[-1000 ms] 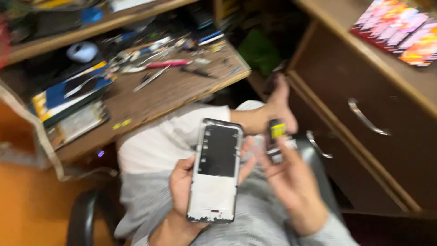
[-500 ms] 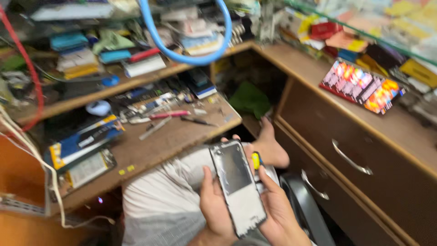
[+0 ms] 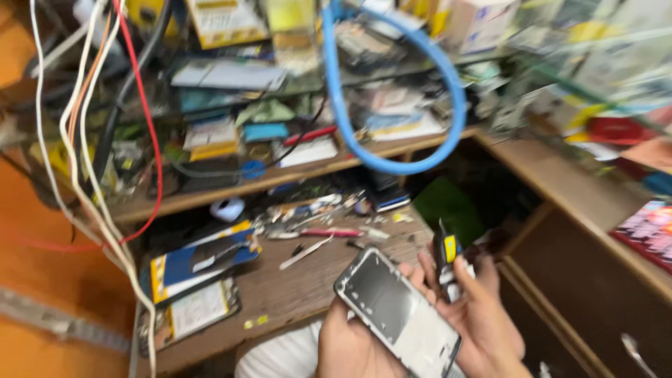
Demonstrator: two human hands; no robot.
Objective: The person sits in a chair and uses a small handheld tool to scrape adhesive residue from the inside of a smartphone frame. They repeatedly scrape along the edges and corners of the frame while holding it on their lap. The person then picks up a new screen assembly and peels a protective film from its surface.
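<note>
My left hand (image 3: pixel 350 343) grips an opened phone body (image 3: pixel 395 310) with a white frame and a dark inner panel, tilted with its top toward the wooden bench. My right hand (image 3: pixel 483 315) is beside it, fingers behind the phone's right edge. This hand holds a small black and yellow tool (image 3: pixel 445 257) upright, its thin tip pointing up. Both hands sit low in the view, above my lap.
A cluttered wooden bench (image 3: pixel 280 294) carries tweezers, a pink-handled tool (image 3: pixel 329 233) and blue-yellow packets (image 3: pixel 196 262). A shelf above holds boxes and a blue ring-shaped hose (image 3: pixel 392 91). White and red cables (image 3: pixel 105 175) hang at left. Wooden drawers (image 3: pixel 595 301) stand at right.
The view has tilted up toward the shelves. The phone has turned more slantwise in my left hand, and my right hand has lifted the black and yellow tool beside it.
</note>
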